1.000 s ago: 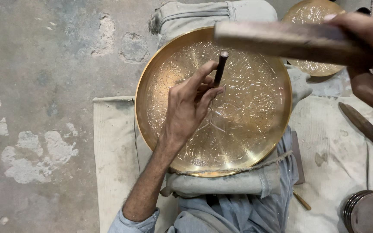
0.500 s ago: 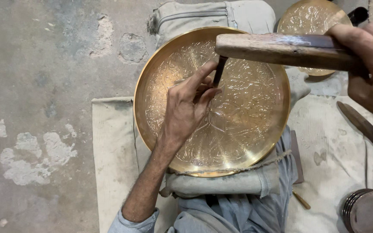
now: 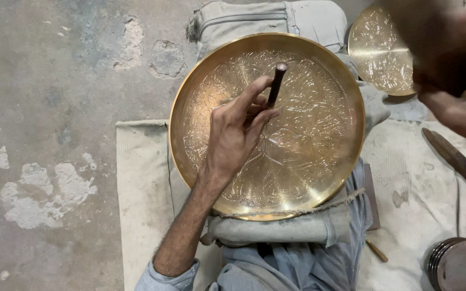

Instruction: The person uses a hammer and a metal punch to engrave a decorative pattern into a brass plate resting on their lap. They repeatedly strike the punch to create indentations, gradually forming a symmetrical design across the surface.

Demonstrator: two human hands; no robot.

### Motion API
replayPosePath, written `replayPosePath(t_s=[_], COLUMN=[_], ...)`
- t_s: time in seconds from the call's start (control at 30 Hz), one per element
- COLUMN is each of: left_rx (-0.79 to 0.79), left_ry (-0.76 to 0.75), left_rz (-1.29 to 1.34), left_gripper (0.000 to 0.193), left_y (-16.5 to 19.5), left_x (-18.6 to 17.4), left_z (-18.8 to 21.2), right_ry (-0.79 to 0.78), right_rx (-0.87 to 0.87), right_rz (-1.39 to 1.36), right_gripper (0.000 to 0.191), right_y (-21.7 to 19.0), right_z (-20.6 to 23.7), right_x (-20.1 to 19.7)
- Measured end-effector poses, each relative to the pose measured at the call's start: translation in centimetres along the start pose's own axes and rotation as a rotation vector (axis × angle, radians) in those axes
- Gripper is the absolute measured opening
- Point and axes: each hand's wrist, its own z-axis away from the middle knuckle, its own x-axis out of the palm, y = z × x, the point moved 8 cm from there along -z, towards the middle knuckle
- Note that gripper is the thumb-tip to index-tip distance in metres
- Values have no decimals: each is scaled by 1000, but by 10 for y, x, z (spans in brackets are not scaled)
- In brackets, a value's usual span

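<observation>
The concrete floor [image 3: 55, 81] is grey and rough, with pale patches where the surface has worn off. On it lies a beige woven cloth [image 3: 141, 178], and the person sits on this cloth. A large round brass plate [image 3: 308, 151] rests on the person's lap, on folded grey fabric, with a thin cord [image 3: 297, 211] running along its lower rim. The plate is shiny and gold-coloured, and its inner face is covered with fine engraved leaf and flower patterns. A second, smaller brass plate [image 3: 378, 54] lies near the top right, behind the first one.

The left hand [image 3: 233, 140] rests on the middle of the big plate, and its fingers grasp a short dark metal chisel [image 3: 276, 86], which stands tilted with its tip on the engraved surface. The right hand [image 3: 454, 70] is at the top right, raised and strongly blurred; I cannot tell what its fingers do. A long dark flat tool [image 3: 457, 161] lies on the cloth at the right, and a round grey metal tin [image 3: 459, 264] stands in the lower right corner.
</observation>
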Motion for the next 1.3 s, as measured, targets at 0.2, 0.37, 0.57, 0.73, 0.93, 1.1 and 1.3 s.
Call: replayPosePath(t_s=[0.2, 0.37, 0.57, 0.73, 0.93, 1.1, 1.3], left_rx=[-29, -9, -43, -6, -51, -10, 7], left_ry=[-9, -30, -25, 13, -22, -19, -34], left_rz=[17, 8, 1, -6, 26, -34, -1], left_gripper=[51, 54, 54, 51, 47, 50, 49], left_y=[-2, 1, 1, 4, -4, -2, 0], left_x=[0, 1, 0, -2, 2, 1, 1], left_z=[2, 0, -1, -1, 0, 2, -2], right_ry=[-114, -74, -33, -74, -102, -73, -32], right_rx=[54, 23, -47, -73, 23, -9, 15], right_rz=[74, 96, 251, 266, -3, 223, 236], right_gripper=[62, 63, 57, 54, 55, 65, 62], right_y=[7, 2, -10, -11, -5, -12, -13], right_z=[10, 4, -7, -13, -9, -4, -2], right_x=[7, 1, -3, -1, 3, 4, 0])
